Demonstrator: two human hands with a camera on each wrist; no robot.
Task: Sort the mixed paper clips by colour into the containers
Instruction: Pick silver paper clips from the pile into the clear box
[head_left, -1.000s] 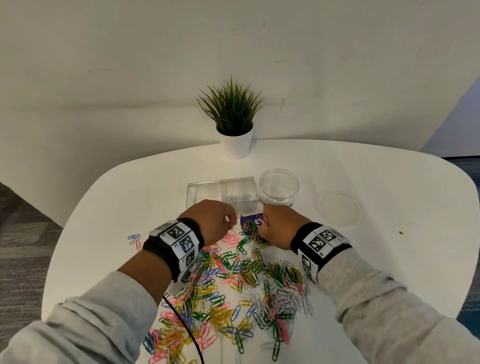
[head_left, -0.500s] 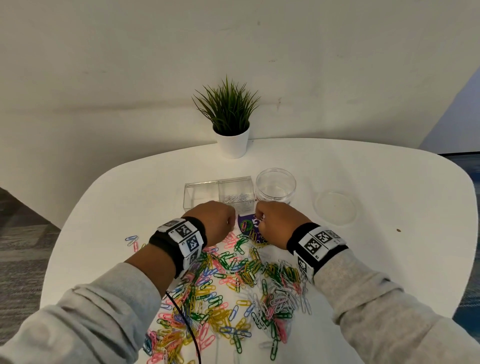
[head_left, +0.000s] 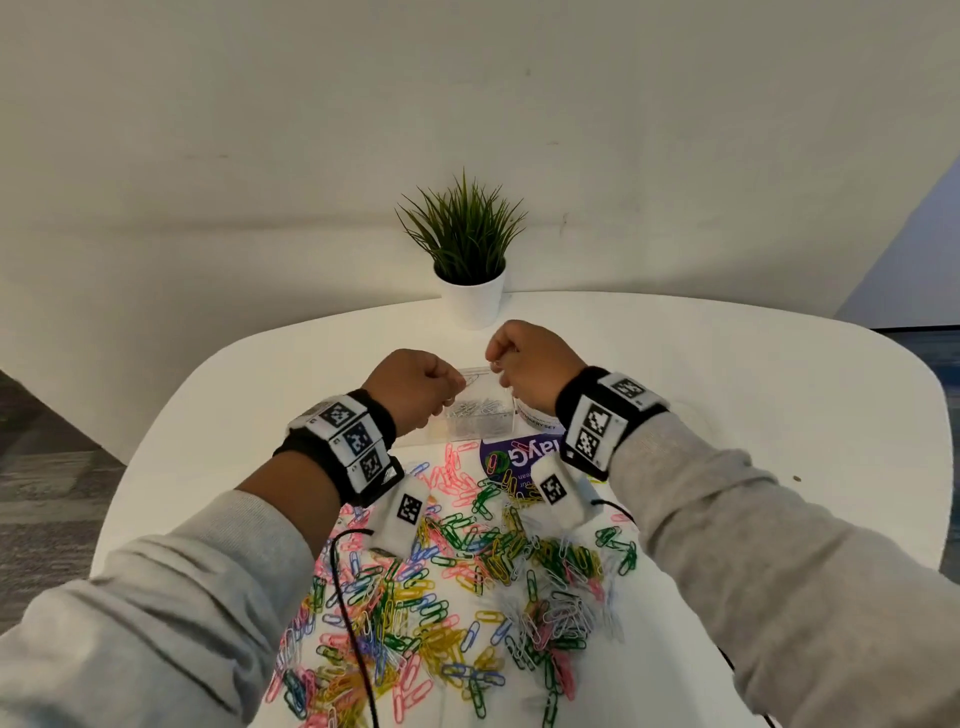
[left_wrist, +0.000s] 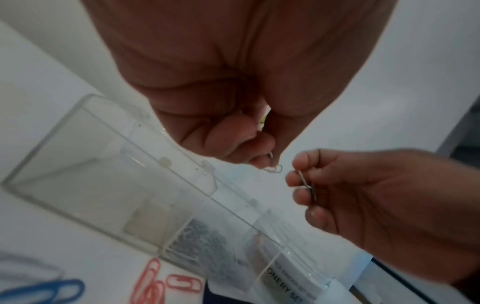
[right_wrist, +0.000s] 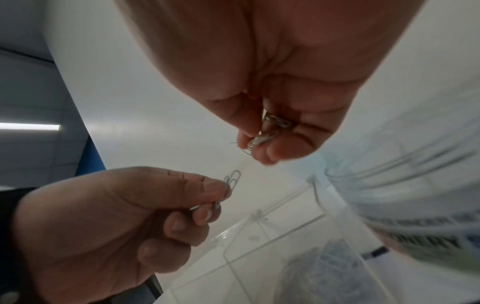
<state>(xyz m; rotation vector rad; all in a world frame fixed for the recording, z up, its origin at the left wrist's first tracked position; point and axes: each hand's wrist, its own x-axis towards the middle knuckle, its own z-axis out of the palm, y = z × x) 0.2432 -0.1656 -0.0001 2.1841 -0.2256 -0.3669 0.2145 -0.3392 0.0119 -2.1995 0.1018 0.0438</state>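
Note:
A heap of mixed coloured paper clips (head_left: 457, 587) covers the near table. Behind it stands a clear divided box (head_left: 480, 415) with silver clips in one compartment (left_wrist: 205, 236). Both hands hover above the box. My left hand (head_left: 415, 387) pinches silver paper clips (right_wrist: 230, 185) between thumb and fingers. My right hand (head_left: 524, 364) pinches silver clips (right_wrist: 265, 138) too, with more tucked in its curled fingers. In the left wrist view the right hand's clips (left_wrist: 307, 186) stand edge-on. The round clear tub (right_wrist: 405, 185) sits right of the box, mostly hidden behind my right wrist in the head view.
A potted plant (head_left: 467, 249) stands at the table's far edge against the wall. A purple printed card (head_left: 514, 457) lies by the heap. A black cable (head_left: 348, 597) runs over the clips. White table (head_left: 779, 395) stretches to the right.
Both hands have lifted from the far edge of the clip heap and moved away from me, and are now above the clear box holding silver clips.

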